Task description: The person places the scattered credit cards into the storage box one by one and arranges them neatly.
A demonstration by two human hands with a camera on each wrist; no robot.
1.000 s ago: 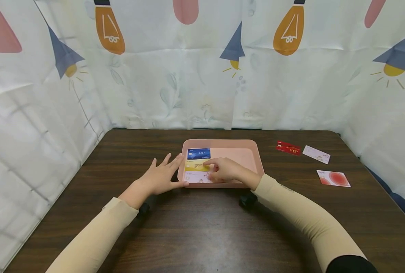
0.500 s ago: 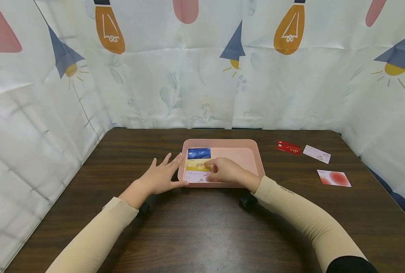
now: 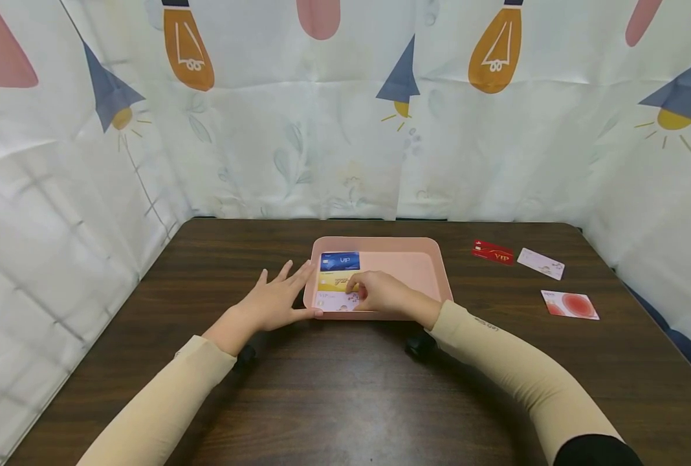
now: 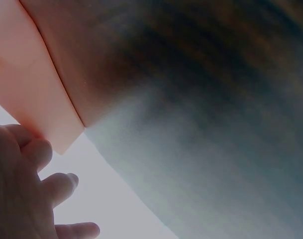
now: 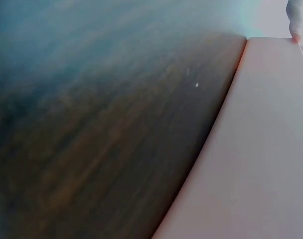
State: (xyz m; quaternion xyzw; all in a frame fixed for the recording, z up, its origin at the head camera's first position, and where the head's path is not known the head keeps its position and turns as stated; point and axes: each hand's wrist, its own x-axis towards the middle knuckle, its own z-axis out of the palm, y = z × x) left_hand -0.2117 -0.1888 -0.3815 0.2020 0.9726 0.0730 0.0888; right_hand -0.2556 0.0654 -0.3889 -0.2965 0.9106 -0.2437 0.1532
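Note:
In the head view, a shallow pink tray (image 3: pixel 415 243) lies on the table. Along its left side, a blue VIP card (image 3: pixel 340 261), a gold card (image 3: pixel 329 281) and a white patterned card (image 3: pixel 329 301) lie in a column, edges close together. My left hand (image 3: pixel 266 304), fingers spread, rests against the tray's left edge, its thumb at the front left corner. My right hand (image 3: pixel 383 291) is over the tray; its bent index finger touches down near where the gold and white cards meet. A gap shows between that finger and the thumb, which is near the white card's right end.
Right of the tray on the dark wooden table (image 3: pixel 345 388) lie a red VIP card (image 3: pixel 493 252), another white card (image 3: pixel 540 264) and a white card with a red circle (image 3: pixel 569 304). A patterned curtain (image 3: pixel 345 155) hangs behind the table.
My right index finger has drawn back and bent, from the gold card toward its border with the white card. The left hand stays at the tray's edge.

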